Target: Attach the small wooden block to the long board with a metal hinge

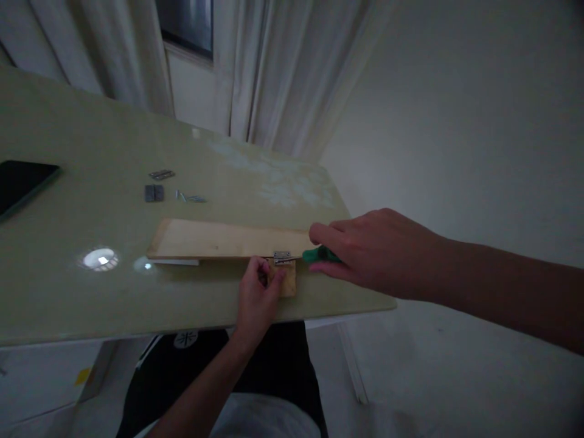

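The bare left forearm [205,380] rises from seven o'clock, its hand [258,292] angled toward one o'clock with thumb and fingers bent in a pinch; the bare right forearm [497,286] enters from between three and four o'clock, its hand [365,250] curled tight, knuckles uppermost, pointing toward nine o'clock.

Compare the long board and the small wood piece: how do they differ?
Size: the long board is far longer than the small wood piece.
Color: the long board looks paler; the small wood piece is yellower.
Cover: the left hand has its thumb over part of the small wood piece, while most of the long board shows uncovered.
Shared: both look like wood and lie beside the metal hinge.
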`<control>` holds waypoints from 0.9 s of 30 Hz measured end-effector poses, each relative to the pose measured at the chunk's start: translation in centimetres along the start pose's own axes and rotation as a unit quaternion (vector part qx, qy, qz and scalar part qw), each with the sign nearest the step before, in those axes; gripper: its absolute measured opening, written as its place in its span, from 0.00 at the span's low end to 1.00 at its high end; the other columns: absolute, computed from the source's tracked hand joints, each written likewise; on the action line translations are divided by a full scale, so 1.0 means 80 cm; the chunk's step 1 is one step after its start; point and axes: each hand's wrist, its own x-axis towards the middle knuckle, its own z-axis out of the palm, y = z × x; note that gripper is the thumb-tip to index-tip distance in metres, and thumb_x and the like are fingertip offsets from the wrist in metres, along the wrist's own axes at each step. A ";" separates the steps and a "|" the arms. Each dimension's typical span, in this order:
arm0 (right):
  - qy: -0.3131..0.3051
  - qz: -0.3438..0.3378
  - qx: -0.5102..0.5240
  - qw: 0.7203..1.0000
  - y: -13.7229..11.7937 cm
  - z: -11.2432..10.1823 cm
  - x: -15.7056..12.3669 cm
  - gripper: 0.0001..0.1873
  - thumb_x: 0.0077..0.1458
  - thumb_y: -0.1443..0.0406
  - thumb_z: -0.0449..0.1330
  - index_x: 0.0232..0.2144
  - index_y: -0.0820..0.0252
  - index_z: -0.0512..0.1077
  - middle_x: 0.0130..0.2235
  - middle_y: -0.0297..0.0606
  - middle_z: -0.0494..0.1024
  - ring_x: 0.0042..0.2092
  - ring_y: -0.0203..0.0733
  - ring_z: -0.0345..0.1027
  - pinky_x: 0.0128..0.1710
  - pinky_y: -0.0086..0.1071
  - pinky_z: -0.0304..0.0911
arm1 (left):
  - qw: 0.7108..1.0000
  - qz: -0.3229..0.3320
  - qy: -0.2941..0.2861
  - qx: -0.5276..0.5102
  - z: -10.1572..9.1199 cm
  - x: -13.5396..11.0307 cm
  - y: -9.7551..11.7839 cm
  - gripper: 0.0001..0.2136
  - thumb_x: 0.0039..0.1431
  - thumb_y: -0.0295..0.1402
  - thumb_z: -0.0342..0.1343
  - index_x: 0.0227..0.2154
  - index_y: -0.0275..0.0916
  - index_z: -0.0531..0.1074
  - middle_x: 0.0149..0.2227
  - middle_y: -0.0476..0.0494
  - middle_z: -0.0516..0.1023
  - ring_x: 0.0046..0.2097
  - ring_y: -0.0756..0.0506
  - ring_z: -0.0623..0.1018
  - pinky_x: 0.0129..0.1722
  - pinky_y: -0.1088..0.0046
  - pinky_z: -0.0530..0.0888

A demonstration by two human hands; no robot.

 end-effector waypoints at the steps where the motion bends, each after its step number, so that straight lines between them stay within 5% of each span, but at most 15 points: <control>1: 0.014 -0.024 0.006 1.000 0.004 -0.002 -0.002 0.12 0.68 0.56 0.60 0.45 0.58 0.70 0.36 0.36 0.79 0.28 0.39 0.67 0.25 0.34 0.38 | 1.000 -0.004 0.000 0.000 0.000 0.000 -0.001 0.15 0.57 0.39 0.64 0.32 0.44 0.59 0.28 0.56 0.65 0.28 0.51 0.67 0.27 0.77 0.65; 3: 0.052 -0.091 -0.004 0.994 0.010 -0.006 -0.006 0.05 0.69 0.64 0.58 0.45 0.58 0.70 0.39 0.37 0.78 0.30 0.38 0.67 0.26 0.34 0.40 | 1.000 -0.008 -0.004 0.001 0.000 0.000 -0.002 0.16 0.57 0.39 0.64 0.32 0.44 0.59 0.28 0.56 0.64 0.28 0.51 0.66 0.26 0.77 0.64; 6: 0.083 -0.148 -0.046 0.984 0.008 -0.004 -0.006 0.11 0.71 0.71 0.50 0.39 0.59 0.71 0.37 0.37 0.77 0.30 0.37 0.65 0.27 0.36 0.39 | 1.000 -0.001 -0.003 0.002 0.001 -0.001 0.001 0.16 0.58 0.39 0.64 0.32 0.44 0.59 0.27 0.56 0.63 0.27 0.51 0.65 0.26 0.77 0.63; 12: 0.013 0.016 -0.019 1.000 -0.007 0.006 0.002 0.18 0.73 0.53 0.52 0.38 0.60 0.71 0.29 0.37 0.78 0.24 0.38 0.64 0.26 0.35 0.35 | 1.000 -0.005 0.002 0.005 0.000 -0.001 0.006 0.16 0.58 0.39 0.63 0.31 0.44 0.59 0.27 0.56 0.63 0.27 0.51 0.65 0.26 0.77 0.63; 17: 0.059 -0.119 0.009 0.991 0.010 -0.003 -0.007 0.04 0.69 0.67 0.56 0.45 0.58 0.69 0.41 0.37 0.77 0.33 0.38 0.67 0.27 0.33 0.44 | 1.000 -0.007 0.004 0.001 0.000 0.000 0.006 0.15 0.57 0.39 0.64 0.31 0.44 0.60 0.27 0.56 0.64 0.27 0.51 0.65 0.26 0.77 0.63; 20: 0.085 -0.164 -0.034 0.982 0.010 -0.004 -0.008 0.10 0.71 0.72 0.49 0.41 0.59 0.70 0.38 0.38 0.76 0.33 0.39 0.66 0.28 0.35 0.44 | 1.000 -0.006 0.007 -0.008 0.001 -0.001 0.007 0.15 0.57 0.39 0.64 0.31 0.44 0.60 0.27 0.56 0.63 0.26 0.51 0.65 0.25 0.77 0.63; 27: -0.001 0.033 -0.004 0.999 -0.007 0.008 0.002 0.18 0.74 0.53 0.51 0.41 0.59 0.71 0.29 0.36 0.78 0.25 0.39 0.64 0.26 0.34 0.36 | 1.000 -0.012 0.007 -0.013 0.001 -0.002 0.000 0.17 0.57 0.40 0.64 0.31 0.44 0.59 0.28 0.56 0.64 0.28 0.51 0.67 0.27 0.78 0.65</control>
